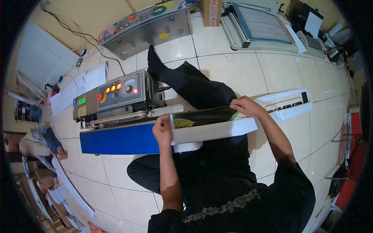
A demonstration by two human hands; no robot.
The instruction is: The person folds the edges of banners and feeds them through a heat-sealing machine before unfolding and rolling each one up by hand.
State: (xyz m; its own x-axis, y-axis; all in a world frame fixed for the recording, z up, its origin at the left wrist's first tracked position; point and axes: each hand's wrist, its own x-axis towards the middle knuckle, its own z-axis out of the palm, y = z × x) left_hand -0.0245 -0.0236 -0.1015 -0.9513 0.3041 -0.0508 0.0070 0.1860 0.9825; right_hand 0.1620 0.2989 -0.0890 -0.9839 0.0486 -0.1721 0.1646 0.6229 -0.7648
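Observation:
A long white pouch point(217, 130) with a dark window and something green inside lies across the blue conveyor belt point(116, 141) of a band sealer point(116, 97). My left hand point(163, 130) grips the pouch's left end right at the sealer's feed slot. My right hand point(245, 106) pinches the pouch's upper edge further right. The sealer's panel shows lit orange lamps, a red button and a dial. My legs in dark trousers are stretched out on the tiled floor beneath and behind the pouch.
A second sealer point(149, 29) stands on the floor at the back beside a cardboard box point(211, 11) and a paper trimmer point(260, 25). Another white pouch point(289, 103) lies to the right. A seated person point(40, 145) and stacks of white packs point(62, 194) occupy the left.

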